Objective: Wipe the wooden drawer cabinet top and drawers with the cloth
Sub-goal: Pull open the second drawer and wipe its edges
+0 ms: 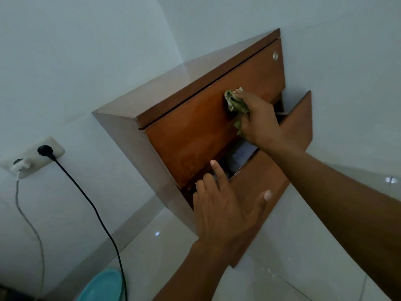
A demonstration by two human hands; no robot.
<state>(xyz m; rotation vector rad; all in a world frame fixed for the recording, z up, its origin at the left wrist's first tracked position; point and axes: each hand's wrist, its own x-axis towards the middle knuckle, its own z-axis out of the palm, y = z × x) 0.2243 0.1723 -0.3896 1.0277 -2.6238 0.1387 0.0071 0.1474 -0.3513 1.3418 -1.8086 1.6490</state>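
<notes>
Nearest us, the left hand rests spread and holding nothing on the pulled-out lower drawer. The right hand clamps the cloth against the upper drawer front. Wiping appears mid-course; the cabinet top is indistinct, and the lower drawer seemingly remains.

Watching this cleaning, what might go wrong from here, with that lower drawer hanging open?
The left hand rests at the edge of the open lower drawer, with fingers reaching into the gap; if the drawer slides shut, they may get pinched. The right hand presses the green cloth on the upper drawer front; wiping downward might snag the cloth in that gap.
</notes>
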